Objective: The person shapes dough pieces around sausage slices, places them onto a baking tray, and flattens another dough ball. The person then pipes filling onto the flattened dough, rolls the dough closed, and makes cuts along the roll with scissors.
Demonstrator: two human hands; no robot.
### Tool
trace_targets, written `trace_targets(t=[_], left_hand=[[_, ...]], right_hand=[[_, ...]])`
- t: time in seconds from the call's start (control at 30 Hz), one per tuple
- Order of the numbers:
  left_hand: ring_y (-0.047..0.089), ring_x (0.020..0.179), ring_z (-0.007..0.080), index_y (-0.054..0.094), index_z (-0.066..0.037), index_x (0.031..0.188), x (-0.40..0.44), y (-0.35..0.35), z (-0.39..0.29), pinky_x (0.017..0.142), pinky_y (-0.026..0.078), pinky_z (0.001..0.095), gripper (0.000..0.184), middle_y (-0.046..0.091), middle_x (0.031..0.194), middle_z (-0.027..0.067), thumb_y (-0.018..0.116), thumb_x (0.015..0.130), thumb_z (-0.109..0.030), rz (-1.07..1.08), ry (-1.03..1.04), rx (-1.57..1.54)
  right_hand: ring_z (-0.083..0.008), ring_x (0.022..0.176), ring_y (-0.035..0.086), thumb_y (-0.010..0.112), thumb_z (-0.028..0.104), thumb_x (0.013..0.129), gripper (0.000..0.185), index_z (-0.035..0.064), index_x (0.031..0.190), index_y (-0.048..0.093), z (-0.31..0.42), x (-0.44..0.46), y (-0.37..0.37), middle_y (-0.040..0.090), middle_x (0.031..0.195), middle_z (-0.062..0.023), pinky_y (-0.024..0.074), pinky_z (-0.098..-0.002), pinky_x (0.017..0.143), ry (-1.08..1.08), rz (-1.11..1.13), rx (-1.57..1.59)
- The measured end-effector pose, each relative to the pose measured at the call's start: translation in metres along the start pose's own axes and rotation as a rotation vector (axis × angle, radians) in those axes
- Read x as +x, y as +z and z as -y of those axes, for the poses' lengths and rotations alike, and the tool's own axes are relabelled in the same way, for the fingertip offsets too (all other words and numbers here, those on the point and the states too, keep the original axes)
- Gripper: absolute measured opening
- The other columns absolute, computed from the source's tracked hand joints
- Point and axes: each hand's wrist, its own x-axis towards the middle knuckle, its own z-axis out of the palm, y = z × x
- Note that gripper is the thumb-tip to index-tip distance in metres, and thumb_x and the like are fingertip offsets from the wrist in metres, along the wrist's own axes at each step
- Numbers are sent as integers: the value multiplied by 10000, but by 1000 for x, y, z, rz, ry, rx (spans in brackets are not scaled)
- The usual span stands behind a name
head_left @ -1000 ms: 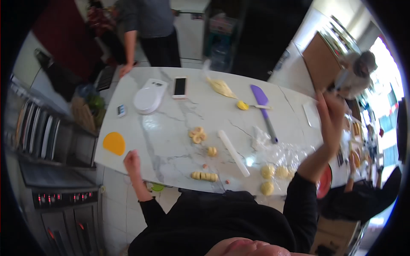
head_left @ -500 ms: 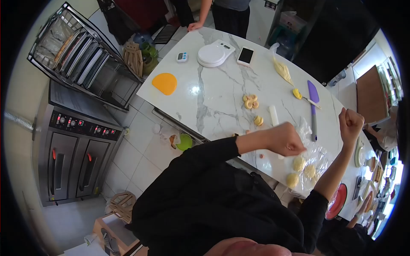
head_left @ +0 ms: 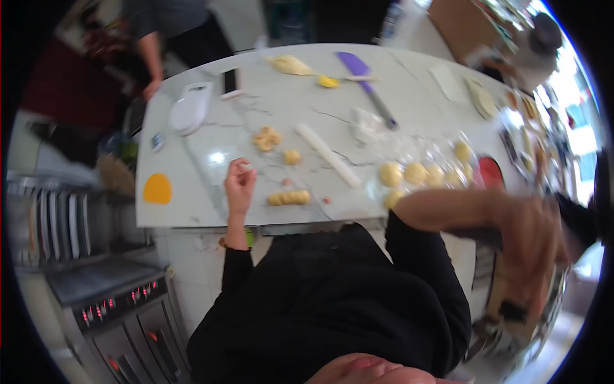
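My left hand (head_left: 240,183) is raised above the table's near left part, its fingers loosely bent and apart, with nothing visible in them. Nearest to it are a small dough ball (head_left: 291,157), a flower-shaped dough piece (head_left: 267,139) and a cut dough roll (head_left: 288,198). My right hand (head_left: 536,240) is stretched to the far right, beyond the table's near edge; motion smears its fingers. Left of that arm, several round dough balls (head_left: 416,173) lie by clear plastic. A white rolling pin (head_left: 329,155) lies in the middle.
On the marble table (head_left: 211,208) are a yellow scraper (head_left: 157,189), a white scale (head_left: 190,110), a phone (head_left: 231,82), a piping bag (head_left: 289,64) and a purple spatula (head_left: 366,88). One person (head_left: 182,32) stands across the table, another (head_left: 536,54) at far right. An oven (head_left: 137,333) stands lower left.
The view has swung about. My left hand has moved from over the dough on the right back to the left, and its fist has loosened. My right hand has swung outward and down.
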Motion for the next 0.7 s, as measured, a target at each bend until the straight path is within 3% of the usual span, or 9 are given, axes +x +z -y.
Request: trace_targets(t=[0.1, 0.2, 0.27, 0.3, 0.37, 0.47, 0.57, 0.67, 0.7], left_hand=[[452, 563, 12, 554, -94, 1078, 9, -23, 8, 498, 391, 167, 305, 503, 741, -37, 626, 791, -23, -127, -60, 118], [524, 653, 72, 594, -110, 1084, 24, -29, 34, 536, 449, 205, 330, 549, 879, 12, 653, 765, -53, -133, -65, 124], [548, 708, 111, 615, -110, 1074, 35, -22, 43, 560, 475, 236, 327, 557, 953, 39, 666, 753, -69, -86, -30, 250], [562, 775, 177, 636, -99, 1044, 40, -18, 43, 638, 494, 281, 319, 558, 1011, 71, 683, 729, -80, -55, -35, 293], [568, 780, 201, 641, -85, 1024, 52, -4, 49, 681, 490, 293, 308, 559, 1007, 83, 687, 720, -75, -11, 78, 405], [571, 795, 233, 644, -65, 978, 53, 18, 65, 719, 481, 315, 270, 567, 985, 88, 685, 711, -64, 20, 176, 470], [566, 824, 250, 640, -53, 929, 50, 24, 74, 732, 475, 338, 216, 577, 944, 78, 672, 715, -45, 22, 170, 483], [555, 853, 262, 627, -45, 905, 48, 24, 69, 749, 465, 364, 182, 588, 904, 57, 667, 735, -95, 25, 146, 535], [554, 850, 263, 625, -43, 911, 50, 22, 61, 748, 464, 368, 188, 589, 909, 59, 665, 740, -111, 15, 170, 573]], right_hand=[[-175, 792, 518, 692, 169, 755, 471, 72, 1170, 490, 5, 1, 3, 526, 830, -69, 419, -306, 673, -117, 47, 260], [-185, 888, 554, 702, 171, 743, 536, 81, 1225, 485, -65, 23, 67, 568, 919, -87, 451, -306, 736, 190, 107, 437], [-191, 951, 578, 709, 172, 734, 580, 86, 1261, 482, -130, 29, 132, 596, 978, -99, 472, -306, 777, 441, 127, 333], [-209, 920, 576, 725, 182, 716, 595, 142, 1260, 486, -165, 24, 167, 583, 1003, -114, 469, -347, 765, 508, 126, 208], [-293, 905, 564, 734, 148, 669, 600, 95, 1218, 499, -207, 12, 216, 533, 1072, -146, 467, -375, 777, 305, 60, -89], [-306, 831, 577, 719, 98, 646, 528, 57, 1135, 526, -226, 12, 243, 563, 972, -149, 478, -359, 755, 219, 9, -235], [-290, 746, 598, 682, 50, 649, 452, 41, 1076, 536, -221, 16, 240, 587, 866, -132, 492, -320, 707, 487, 55, -18], [-189, 779, 628, 650, -24, 683, 384, 23, 1047, 535, -217, 18, 231, 606, 880, -80, 507, -271, 718, 547, -23, 73], [-177, 815, 619, 638, -35, 690, 375, 25, 1044, 527, -219, 18, 227, 598, 905, -67, 504, -270, 735, 612, -32, 254]])
